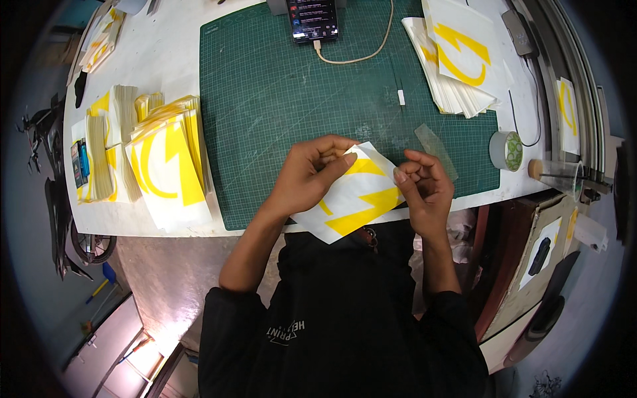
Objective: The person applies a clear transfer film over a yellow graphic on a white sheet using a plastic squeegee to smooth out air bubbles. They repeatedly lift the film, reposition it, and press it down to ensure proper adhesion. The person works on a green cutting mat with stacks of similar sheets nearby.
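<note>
Sheet in hand: one white sheet with yellow graphic; held tilted above the near edge of the green cutting mat, in front of the black shirt; its upper corner appears parted into two layers.
Left hand: thumb and forefinger pinching the sheet's upper left edge; other fingers curled inward.
Right hand: thumb and forefinger at the sheet's right edge, apparently pinching it; remaining fingers bent, loosely apart.
Left stacks: several piles of yellow-marked sheets, close together on the white table, beside the mat.
Right stack: fanned pile of similar sheets, over the mat's far right corner.
Mat surroundings: smartphone with pale cable at the far edge; clear strip beyond the right hand; tape roll at the right edge.
Progress: this sheet judged part-handled, its layers not fully separated; many others lie stacked; which pile is finished, cannot tell.
</note>
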Demonstrator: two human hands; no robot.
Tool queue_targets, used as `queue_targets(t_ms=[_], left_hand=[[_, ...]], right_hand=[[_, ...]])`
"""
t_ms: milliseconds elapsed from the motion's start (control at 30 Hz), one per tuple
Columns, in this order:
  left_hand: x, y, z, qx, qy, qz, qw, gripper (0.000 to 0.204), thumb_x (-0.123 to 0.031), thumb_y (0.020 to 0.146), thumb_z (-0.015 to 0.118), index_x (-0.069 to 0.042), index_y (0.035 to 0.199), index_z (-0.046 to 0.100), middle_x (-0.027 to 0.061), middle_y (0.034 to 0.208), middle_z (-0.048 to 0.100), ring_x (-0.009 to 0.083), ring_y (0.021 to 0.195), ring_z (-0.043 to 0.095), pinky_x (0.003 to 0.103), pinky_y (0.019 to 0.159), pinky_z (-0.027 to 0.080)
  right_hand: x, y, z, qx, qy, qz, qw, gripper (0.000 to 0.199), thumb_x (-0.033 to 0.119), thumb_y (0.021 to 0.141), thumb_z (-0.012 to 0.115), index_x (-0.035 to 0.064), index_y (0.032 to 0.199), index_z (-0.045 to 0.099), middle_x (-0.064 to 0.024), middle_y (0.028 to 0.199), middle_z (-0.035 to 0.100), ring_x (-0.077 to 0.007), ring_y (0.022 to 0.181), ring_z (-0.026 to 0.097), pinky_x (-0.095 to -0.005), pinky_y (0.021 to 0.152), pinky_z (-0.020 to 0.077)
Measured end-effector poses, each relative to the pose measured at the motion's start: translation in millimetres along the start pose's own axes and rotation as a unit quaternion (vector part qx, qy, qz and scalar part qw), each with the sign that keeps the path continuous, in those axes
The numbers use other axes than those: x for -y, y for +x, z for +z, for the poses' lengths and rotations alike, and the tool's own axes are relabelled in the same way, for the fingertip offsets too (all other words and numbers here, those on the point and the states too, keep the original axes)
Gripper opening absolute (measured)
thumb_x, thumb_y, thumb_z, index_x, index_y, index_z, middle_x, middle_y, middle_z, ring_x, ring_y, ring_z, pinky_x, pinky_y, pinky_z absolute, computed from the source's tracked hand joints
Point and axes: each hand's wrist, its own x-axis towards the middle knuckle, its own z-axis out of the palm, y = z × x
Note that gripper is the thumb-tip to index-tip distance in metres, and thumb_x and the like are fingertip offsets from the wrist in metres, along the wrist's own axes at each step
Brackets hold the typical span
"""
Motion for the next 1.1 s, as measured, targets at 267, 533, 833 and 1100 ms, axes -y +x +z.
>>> queue_targets(t_ms=[267,533,833,1100], left_hand=[[4,1,0,-0.013,0.022,-0.007,1.000,0.019,-0.010,0.106,0.067,0.005,0.117,0.074,0.0073,0.100,0.079,0.0090,0.088,0.073,0.025,0.078,0.058],[7,1,-1,-0.035,0.030,0.025,0.999,0.020,-0.013,0.108,0.065,0.005,0.112,0.074,0.0037,0.090,0.076,0.0051,0.079,0.068,0.024,0.069,0.055],[3,-4,1,-0.030,0.039,0.003,0.999,0.020,-0.012,0.108,0.064,0.004,0.111,0.074,0.0013,0.087,0.074,0.0031,0.076,0.063,0.022,0.064,0.049],[14,-4,-5,-0.034,0.020,-0.003,0.999,0.019,-0.012,0.107,0.065,0.004,0.109,0.074,-0.0001,0.083,0.071,0.0039,0.073,0.062,0.023,0.065,0.050]], right_hand=[[-6,-3,2,-0.013,0.013,0.002,1.000,0.033,-0.006,0.100,0.070,-0.0064,0.131,0.061,-0.0093,0.101,0.072,-0.0108,0.091,0.068,-0.0246,0.079,0.0539],[-5,-4,2,-0.001,-0.027,0.004,1.000,0.031,-0.004,0.099,0.072,-0.0059,0.129,0.065,-0.0086,0.101,0.073,-0.0105,0.091,0.068,-0.0247,0.081,0.0543],[-1,3,14,0.037,-0.038,0.011,0.999,0.032,-0.002,0.097,0.074,-0.0031,0.129,0.072,-0.0098,0.101,0.073,-0.0122,0.090,0.068,-0.0266,0.080,0.0539],[12,5,19,0.133,-0.294,-0.165,0.932,0.037,0.005,0.093,0.077,0.0029,0.130,0.075,-0.0111,0.093,0.064,-0.0221,0.076,0.063,-0.0321,0.072,0.0515]])
